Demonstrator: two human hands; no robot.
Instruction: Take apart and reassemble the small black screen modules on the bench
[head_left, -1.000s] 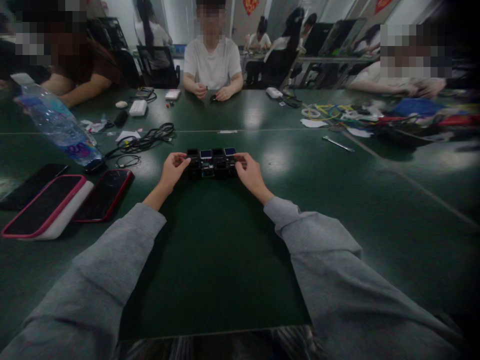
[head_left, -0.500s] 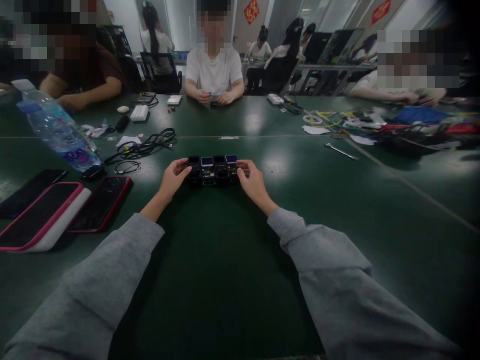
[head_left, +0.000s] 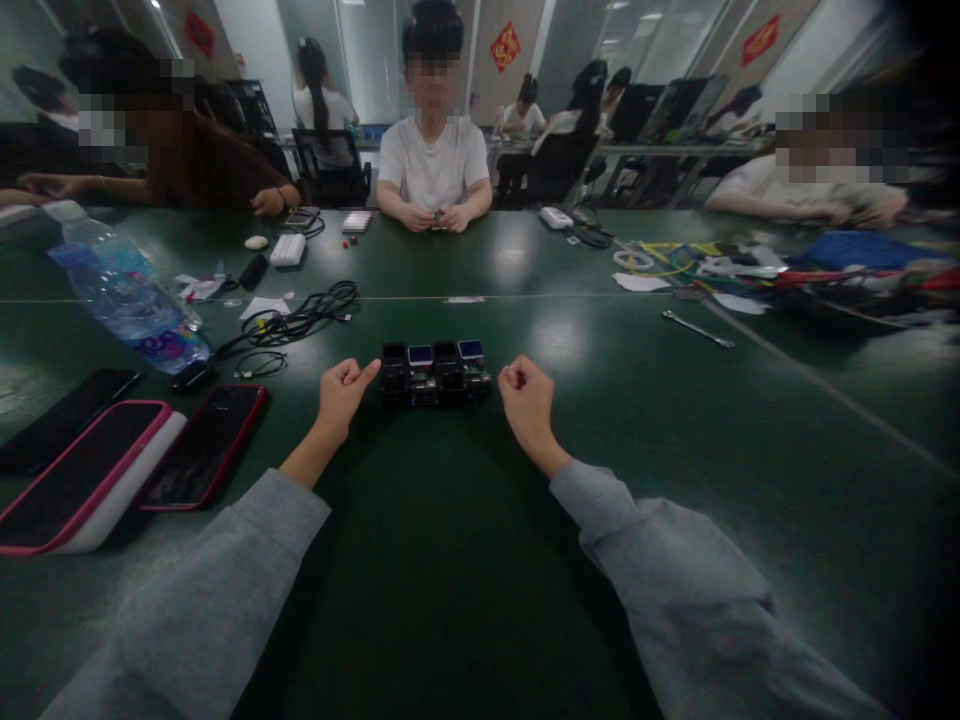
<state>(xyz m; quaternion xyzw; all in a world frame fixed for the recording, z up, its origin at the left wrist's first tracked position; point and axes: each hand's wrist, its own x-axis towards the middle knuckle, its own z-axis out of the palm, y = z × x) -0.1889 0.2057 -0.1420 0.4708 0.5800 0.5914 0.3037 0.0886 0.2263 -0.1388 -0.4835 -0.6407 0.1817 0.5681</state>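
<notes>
A row of small black electronic modules [head_left: 435,374] rests on the green table in front of me, with small screens on some tops and bare circuit boards showing between black housings. To its left is my left hand [head_left: 344,398], fingers curled into a fist and thumb stuck out toward the end of the row; the thumb tip is at or very near it. My right hand [head_left: 528,400] is closed in a fist just off the row's right end, with a small gap between. I see nothing in either hand.
Phones, one in a red case [head_left: 206,448] and one in a pink case [head_left: 82,480], lie at left beside plastic bottles [head_left: 139,300] and black cables [head_left: 307,318]. A wrench [head_left: 697,330] and a wire pile [head_left: 840,265] are at right. Several people sit around.
Both hands have let go of the module row's ends and curled into fists, the right one moving slightly away. The view has tilted up a little.
</notes>
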